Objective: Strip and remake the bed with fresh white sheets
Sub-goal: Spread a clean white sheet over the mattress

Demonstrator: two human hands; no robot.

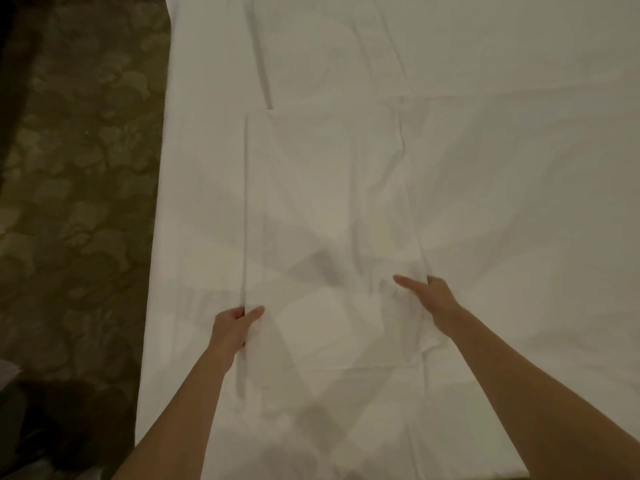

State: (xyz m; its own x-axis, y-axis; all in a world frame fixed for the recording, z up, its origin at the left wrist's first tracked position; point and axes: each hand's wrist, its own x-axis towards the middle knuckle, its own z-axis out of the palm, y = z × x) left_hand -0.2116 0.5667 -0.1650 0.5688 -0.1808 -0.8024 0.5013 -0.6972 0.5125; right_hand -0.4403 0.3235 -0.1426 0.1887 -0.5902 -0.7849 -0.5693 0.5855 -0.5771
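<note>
A folded white sheet (329, 202) lies as a long rectangular panel on the bed (519, 150), which is covered in white cloth. My left hand (233, 327) pinches the panel's left edge, thumb on top and fingers tucked under the fold. My right hand (427, 296) grips the panel's right edge, thumb stretched over the cloth and fingers curled behind it. Creases fan out across the panel between the two hands. The lower end of the panel runs toward the bed's near edge.
A brown patterned carpet (76, 168) fills the left side, next to the bed's left edge (162, 188). A dark shape (69, 417) lies on the floor at the lower left. White bedding extends to the far and right borders of the view.
</note>
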